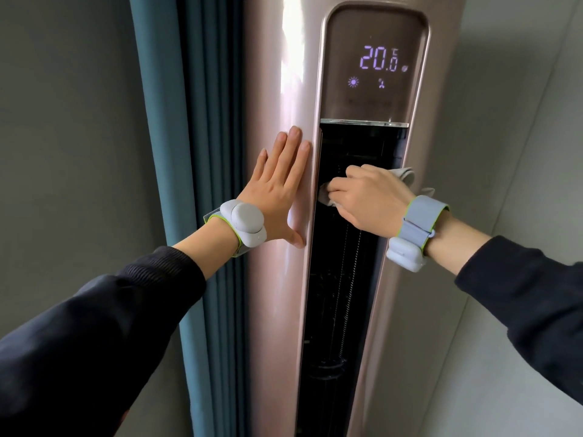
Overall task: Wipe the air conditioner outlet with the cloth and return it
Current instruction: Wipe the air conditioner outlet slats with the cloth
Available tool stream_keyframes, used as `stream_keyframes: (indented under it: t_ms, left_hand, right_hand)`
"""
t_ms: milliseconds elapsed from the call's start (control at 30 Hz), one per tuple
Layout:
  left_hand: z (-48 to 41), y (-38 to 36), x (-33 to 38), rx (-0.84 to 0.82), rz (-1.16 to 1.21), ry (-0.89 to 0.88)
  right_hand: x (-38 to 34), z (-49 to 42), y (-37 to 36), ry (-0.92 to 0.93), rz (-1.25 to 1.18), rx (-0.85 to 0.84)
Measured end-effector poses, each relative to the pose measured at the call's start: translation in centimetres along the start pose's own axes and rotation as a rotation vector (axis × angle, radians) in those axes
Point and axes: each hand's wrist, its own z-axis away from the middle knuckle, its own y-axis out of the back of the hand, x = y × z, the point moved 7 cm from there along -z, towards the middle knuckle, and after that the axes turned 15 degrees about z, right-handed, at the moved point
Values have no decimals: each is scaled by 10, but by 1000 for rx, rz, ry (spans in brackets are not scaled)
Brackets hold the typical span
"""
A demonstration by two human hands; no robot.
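Right hand (369,197) holds the grey cloth (407,175) tight inside the tall dark outlet (344,279), while the left hand (277,190) lies flat and wide open on the pink air conditioner (277,310).

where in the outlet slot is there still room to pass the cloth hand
Free: the outlet below the right hand, and a short gap up to the display. Crowded at mid-slot, where that hand bunches the cloth; the left hand presses the casing beside it.

so it's a tall pink glossy floor-standing air conditioner (277,310) with a long dark vertical outlet slot (340,294). Left hand (277,190) flat against its casing; right hand (369,197) presses a light grey cloth (328,197) into the slot.
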Motion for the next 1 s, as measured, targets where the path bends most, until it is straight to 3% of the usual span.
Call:
stream_keyframes:
  t_ms: [1000]
  left_hand:
    - [1,-1,1,6,32,8]
  right_hand:
    - [-21,19,-6,80,81,59]
